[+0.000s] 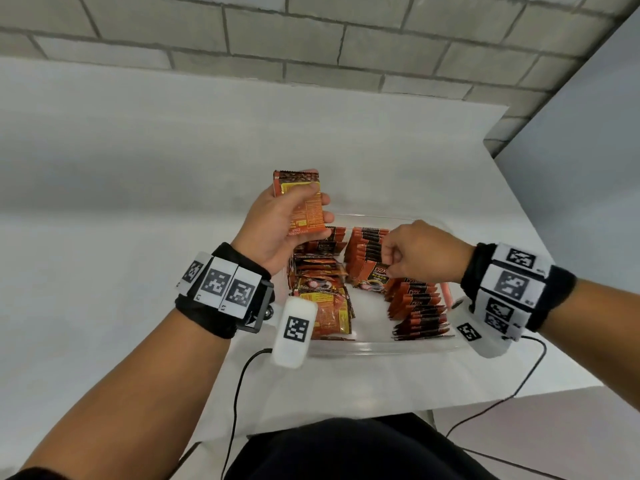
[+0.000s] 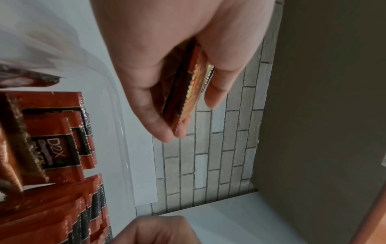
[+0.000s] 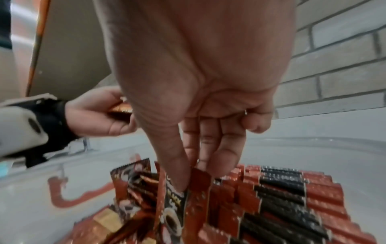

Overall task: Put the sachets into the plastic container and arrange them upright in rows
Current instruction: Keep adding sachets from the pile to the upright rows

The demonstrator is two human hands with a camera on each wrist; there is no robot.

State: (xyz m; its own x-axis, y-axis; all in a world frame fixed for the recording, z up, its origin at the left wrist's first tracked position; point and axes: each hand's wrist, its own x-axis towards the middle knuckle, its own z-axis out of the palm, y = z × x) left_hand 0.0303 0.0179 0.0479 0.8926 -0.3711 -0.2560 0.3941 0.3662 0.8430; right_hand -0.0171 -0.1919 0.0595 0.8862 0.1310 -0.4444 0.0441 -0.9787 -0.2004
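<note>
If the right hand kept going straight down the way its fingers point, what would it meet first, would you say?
Most likely the row of upright sachets right below the right hand, which already pinches one sachet there; the plastic container floor lies beneath.

The left hand (image 1: pixel 277 223) covers the lower half of the small stack of sachets (image 1: pixel 304 199) in its grip, so their count cannot be told (the left wrist view shows only thin edges (image 2: pixel 188 92) between thumb and fingers). The right hand (image 1: pixel 419 251) hides the top of the single sachet (image 1: pixel 375 277) in its grip; in the right wrist view its print (image 3: pixel 175 206) is smeared by blur. The plastic container (image 1: pixel 381 348) has its left wall hidden behind the left wrist's camera housing (image 1: pixel 294 329). Below the left grip, the loose sachets (image 1: pixel 322 282) overlap, their number unclear.
</note>
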